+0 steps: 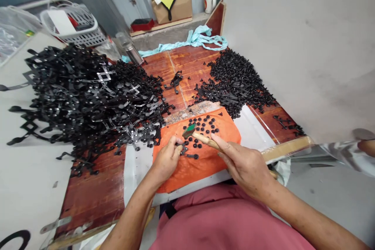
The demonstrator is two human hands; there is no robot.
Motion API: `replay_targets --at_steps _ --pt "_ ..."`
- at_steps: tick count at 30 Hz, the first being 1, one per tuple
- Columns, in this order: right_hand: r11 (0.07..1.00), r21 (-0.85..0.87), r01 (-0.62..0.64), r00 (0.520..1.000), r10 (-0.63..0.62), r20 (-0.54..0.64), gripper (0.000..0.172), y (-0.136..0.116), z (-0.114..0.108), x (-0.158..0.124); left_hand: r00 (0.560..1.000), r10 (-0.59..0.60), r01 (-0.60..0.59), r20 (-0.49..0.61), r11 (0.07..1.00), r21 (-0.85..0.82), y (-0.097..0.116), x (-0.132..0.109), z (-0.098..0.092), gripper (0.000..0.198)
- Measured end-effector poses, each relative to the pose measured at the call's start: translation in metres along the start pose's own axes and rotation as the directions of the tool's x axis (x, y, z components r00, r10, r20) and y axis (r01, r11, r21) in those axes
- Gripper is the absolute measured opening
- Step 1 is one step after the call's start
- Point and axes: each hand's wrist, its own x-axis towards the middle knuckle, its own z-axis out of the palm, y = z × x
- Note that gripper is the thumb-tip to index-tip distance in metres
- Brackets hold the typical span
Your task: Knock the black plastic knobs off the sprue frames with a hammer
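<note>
My right hand (244,162) is wrapped round the wooden handle of a small hammer (205,140), its head green on top. The hammer head hovers over or rests near several round black caps (202,125) laid out on an orange cloth (187,174). Pinched in my left hand (168,160) is a black folding linkage piece (191,156) with a round end, lying low over the cloth just beside the hammer head. Whether the hammer touches anything I cannot tell.
A big heap of black linkage pieces (88,93) covers the table's left side. Small black parts (234,76) are piled at right, beside a tall grey panel (299,47). Behind lie a light-blue cloth strip (196,39), a steel flask (133,52) and a white basket (84,38).
</note>
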Motion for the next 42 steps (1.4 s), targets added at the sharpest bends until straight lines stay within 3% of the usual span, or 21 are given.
replay_targets --at_steps 4,9,12,17,21,23,25,27,31,34,36,38,40,42 --pt "0.985 -0.172 -0.001 0.994 0.02 0.108 0.047 0.002 0.009 0.003 1.0 -0.004 0.003 0.006 0.999 0.053 0.001 0.0 -0.001 0.017" --pt "0.986 -0.164 0.024 1.0 -0.021 0.018 0.05 0.003 0.01 0.0 1.0 0.007 -0.007 0.001 0.998 0.059 0.003 0.001 -0.002 0.019" --pt "0.957 -0.288 0.027 0.996 -0.002 0.087 0.048 0.004 0.012 -0.002 1.0 -0.002 0.001 0.011 0.997 0.076 0.003 0.001 -0.002 0.017" --pt "0.969 -0.246 0.009 0.997 0.009 0.071 0.051 0.004 0.017 -0.003 1.0 -0.006 0.006 0.002 0.999 0.052 0.004 0.001 -0.002 0.017" --pt "0.954 -0.3 -0.012 0.983 0.066 0.17 0.05 0.004 0.016 -0.001 0.999 -0.05 0.05 -0.019 0.998 0.033 0.005 0.002 -0.001 0.023" --pt "0.982 -0.186 -0.042 0.982 0.074 0.172 0.051 0.003 0.01 0.003 0.997 -0.069 0.068 -0.017 0.997 -0.037 0.005 0.001 -0.002 0.032" --pt "0.996 0.038 -0.083 0.988 0.077 0.133 0.049 0.001 0.002 0.009 0.997 -0.073 0.074 0.015 0.985 -0.157 0.006 -0.002 -0.002 0.039" --pt "0.951 0.281 -0.129 0.99 0.107 0.092 0.044 -0.002 -0.003 0.017 0.994 -0.066 0.087 0.083 0.953 -0.289 0.01 -0.006 -0.002 0.046" --pt "0.779 0.602 -0.179 0.984 0.142 0.109 0.026 -0.007 0.007 0.034 0.974 0.003 0.108 0.226 0.872 -0.478 0.024 -0.017 -0.003 0.06" --pt "0.561 0.799 -0.214 0.976 0.085 0.201 0.027 -0.01 0.023 0.039 0.956 0.06 0.117 0.287 0.821 -0.559 0.032 -0.024 -0.001 0.067" --pt "0.474 0.848 -0.236 0.971 0.074 0.228 0.025 -0.013 0.031 0.039 0.951 0.071 0.123 0.302 0.805 -0.58 0.033 -0.025 0.002 0.07" --pt "0.46 0.854 -0.243 0.97 0.12 0.211 0.02 -0.016 0.035 0.037 0.967 0.07 0.076 0.245 0.838 -0.54 0.032 -0.025 0.005 0.066" --pt "0.465 0.852 -0.243 0.966 0.195 0.169 0.016 -0.017 0.036 0.036 0.995 0.064 -0.029 0.072 0.913 -0.406 0.03 -0.025 0.004 0.06" --pt "0.471 0.848 -0.242 0.957 0.26 0.128 0.015 -0.018 0.035 0.035 0.991 0.042 -0.073 -0.125 0.965 -0.253 0.028 -0.025 0.001 0.054"
